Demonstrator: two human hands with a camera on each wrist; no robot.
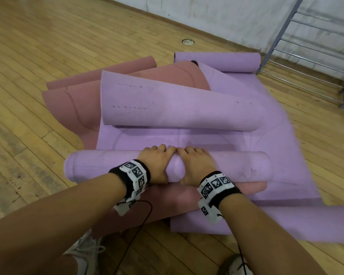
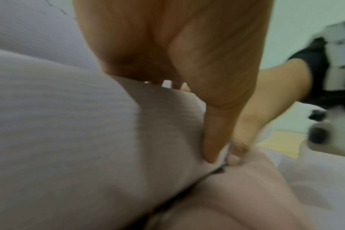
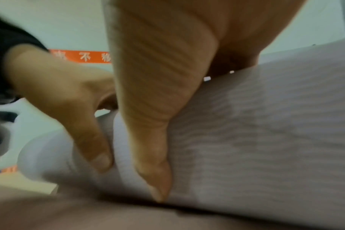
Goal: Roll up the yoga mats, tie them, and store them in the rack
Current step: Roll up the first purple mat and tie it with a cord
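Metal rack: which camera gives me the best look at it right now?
The head view. The metal rack stands at the upper right by the wall, its frame and bars visible though cut off. The right wrist view catches only a grey sliver at its top right edge; the left wrist view shows none.

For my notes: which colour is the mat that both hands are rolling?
Light purple; the rolled mat shows best in the head view.

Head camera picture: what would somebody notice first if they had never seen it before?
Probably the two hands side by side in the middle, the left hand and right hand, both curled over a half-rolled purple mat. Behind it lies a messy pile of purple and pink mats on the wooden floor. A metal rack stands at the far right by the wall.
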